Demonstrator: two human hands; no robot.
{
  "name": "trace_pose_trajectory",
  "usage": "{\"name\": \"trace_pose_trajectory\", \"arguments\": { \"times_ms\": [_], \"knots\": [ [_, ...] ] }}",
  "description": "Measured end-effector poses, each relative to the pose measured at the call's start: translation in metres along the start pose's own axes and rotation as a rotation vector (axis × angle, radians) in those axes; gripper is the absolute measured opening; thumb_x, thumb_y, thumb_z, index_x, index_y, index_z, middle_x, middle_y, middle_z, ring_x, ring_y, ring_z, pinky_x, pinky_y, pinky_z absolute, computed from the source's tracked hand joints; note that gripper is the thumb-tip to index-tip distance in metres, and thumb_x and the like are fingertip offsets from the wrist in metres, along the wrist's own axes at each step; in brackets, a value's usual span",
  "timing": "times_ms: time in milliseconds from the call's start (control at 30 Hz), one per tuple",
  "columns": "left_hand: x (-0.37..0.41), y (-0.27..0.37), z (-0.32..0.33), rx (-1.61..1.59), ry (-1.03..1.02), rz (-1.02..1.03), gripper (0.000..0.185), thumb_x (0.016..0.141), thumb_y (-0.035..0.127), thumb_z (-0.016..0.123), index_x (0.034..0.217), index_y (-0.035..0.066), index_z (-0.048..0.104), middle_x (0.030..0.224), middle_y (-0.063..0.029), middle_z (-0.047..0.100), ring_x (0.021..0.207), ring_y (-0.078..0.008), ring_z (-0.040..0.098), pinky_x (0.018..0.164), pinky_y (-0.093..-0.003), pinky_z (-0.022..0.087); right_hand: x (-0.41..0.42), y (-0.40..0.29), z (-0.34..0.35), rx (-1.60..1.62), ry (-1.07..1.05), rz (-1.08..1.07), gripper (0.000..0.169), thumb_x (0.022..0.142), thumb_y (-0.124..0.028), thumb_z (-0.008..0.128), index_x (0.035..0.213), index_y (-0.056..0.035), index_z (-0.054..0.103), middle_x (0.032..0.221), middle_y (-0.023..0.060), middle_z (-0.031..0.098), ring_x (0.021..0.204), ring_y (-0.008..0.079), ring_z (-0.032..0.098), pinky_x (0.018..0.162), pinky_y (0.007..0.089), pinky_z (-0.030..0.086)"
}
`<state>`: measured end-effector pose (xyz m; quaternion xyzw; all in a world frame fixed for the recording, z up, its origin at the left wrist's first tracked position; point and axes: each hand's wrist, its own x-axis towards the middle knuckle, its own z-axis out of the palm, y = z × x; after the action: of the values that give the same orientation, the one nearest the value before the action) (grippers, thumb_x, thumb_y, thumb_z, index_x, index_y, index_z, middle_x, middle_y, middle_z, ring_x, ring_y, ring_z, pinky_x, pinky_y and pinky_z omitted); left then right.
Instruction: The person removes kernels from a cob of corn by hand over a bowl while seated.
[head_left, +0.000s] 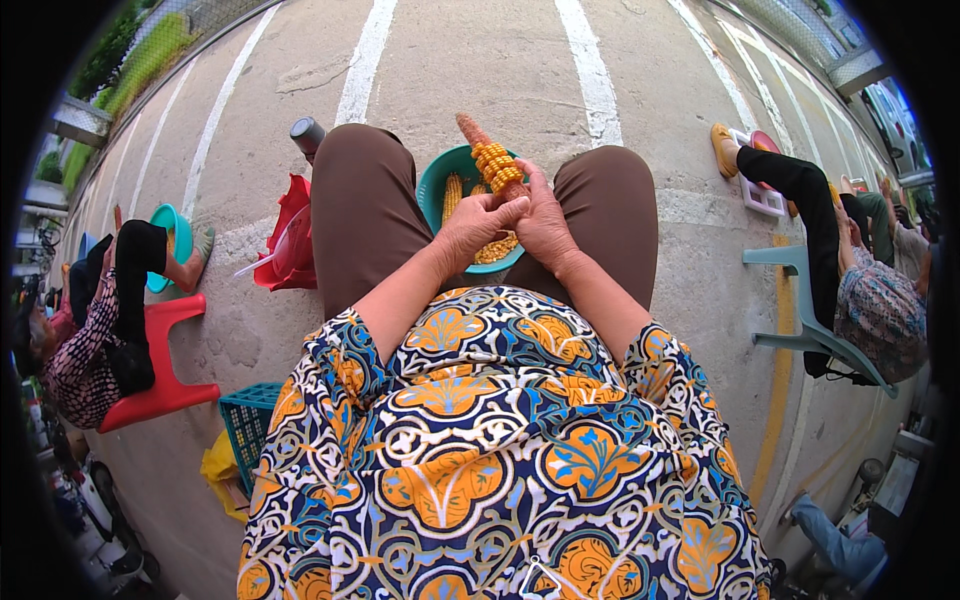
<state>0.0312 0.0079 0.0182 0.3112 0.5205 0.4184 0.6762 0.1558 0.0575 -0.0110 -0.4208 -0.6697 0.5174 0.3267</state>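
Between my knees, my left hand (472, 229) and my right hand (546, 221) together hold a partly shelled corn cob (496, 166). Its far end is bare and reddish, with bands of yellow kernels around its middle; the near end is bare where it shows between my fingers. Below the hands sits a teal plastic basin (430, 187). Whole ears of corn (451, 196) lean inside it, and loose kernels (495, 249) lie at its near side. My hands hide part of the basin.
Left of my leg are a red bag (283, 262) and a dark bottle (307, 135). A green plastic crate (244, 420) stands near my left side. People sit at both sides, on a red stool (161, 360) and a grey-blue stool (814, 322).
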Motion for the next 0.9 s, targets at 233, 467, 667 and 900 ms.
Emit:
{"name": "trace_pose_trajectory", "arguments": {
  "times_ms": [233, 467, 667, 900],
  "knots": [
    [0.001, -0.004, -0.007, -0.267, 0.158, 0.000, 0.032, 0.088, 0.031, 0.061, 0.104, 0.004, 0.056, 0.094, -0.0030, 0.062, 0.085, -0.0118, 0.061, 0.076, -0.0261, 0.051, -0.008, -0.010, 0.002, -0.263, -0.051, -0.312, 0.068, 0.072, 0.007, 0.057, 0.133, -0.0113, 0.034, 0.112, 0.0190, 0.048, 0.105, 0.0357, 0.048, 0.094, 0.0404, 0.039],
    [-0.005, 0.002, -0.019, -0.318, 0.215, 0.109, 0.029, 0.084, 0.016, 0.066, 0.105, 0.000, 0.055, 0.094, -0.0078, 0.063, 0.081, -0.0169, 0.065, 0.076, -0.0287, 0.053, -0.006, -0.018, -0.002, -0.021, -0.121, -0.156, 0.049, 0.077, 0.000, 0.056, 0.125, -0.0068, 0.047, 0.107, 0.0160, 0.053, 0.093, 0.0246, 0.055, 0.084, 0.0331, 0.046],
    [-0.004, -0.007, -0.026, 0.083, 0.253, 0.123, 0.029, 0.080, 0.011, 0.069, 0.101, -0.004, 0.053, 0.087, -0.0090, 0.063, 0.075, -0.0155, 0.063, 0.069, -0.0279, 0.052, 0.002, -0.022, -0.022, 0.430, 0.128, 0.243, 0.028, 0.092, -0.014, 0.051, 0.117, -0.0021, 0.055, 0.098, 0.0044, 0.060, 0.082, 0.0104, 0.055, 0.074, 0.0234, 0.046],
    [0.002, -0.022, -0.027, 0.568, 0.245, 0.184, 0.033, 0.070, 0.016, 0.073, 0.089, -0.001, 0.053, 0.080, -0.0085, 0.061, 0.072, -0.0117, 0.059, 0.065, -0.0265, 0.048, 0.005, -0.014, -0.036, 0.731, 0.066, 0.360, 0.026, 0.096, -0.026, 0.047, 0.112, -0.0093, 0.058, 0.096, 0.0002, 0.062, 0.080, 0.0101, 0.052, 0.069, 0.0246, 0.041]
  ]
}}
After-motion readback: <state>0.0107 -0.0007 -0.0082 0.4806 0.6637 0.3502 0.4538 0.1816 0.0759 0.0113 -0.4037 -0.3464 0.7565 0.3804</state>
